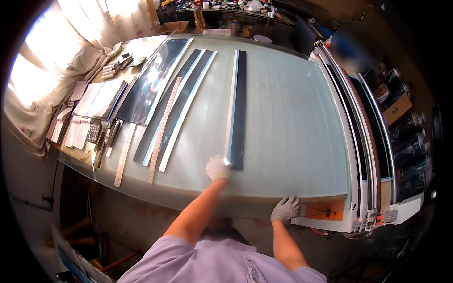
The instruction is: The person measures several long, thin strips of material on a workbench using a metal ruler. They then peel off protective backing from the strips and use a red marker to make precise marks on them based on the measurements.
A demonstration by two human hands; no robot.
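My left hand [218,168], in a white glove, is at the near end of a long dark strip [240,108] with a pale edge along its left side. Its fingers look closed on the strip's near left corner, where a small bright patch shows; the fingertips are hard to make out. Over at the table's front edge, my gloved right hand [285,209] rests with its fingers stretched out and holds nothing. Both hands are at the pale greenish tabletop [292,122]. To the left lie more dark strips [191,101], a wide glossy dark sheet [151,87] and a long steel ruler [163,129].
A second ruler [124,155], a calculator [94,130] and papers [96,99] lie on the left side. Along the right runs a long rail assembly [358,137], with an orange panel [325,210] near its front end. A cluttered bench [226,10] stands behind the table.
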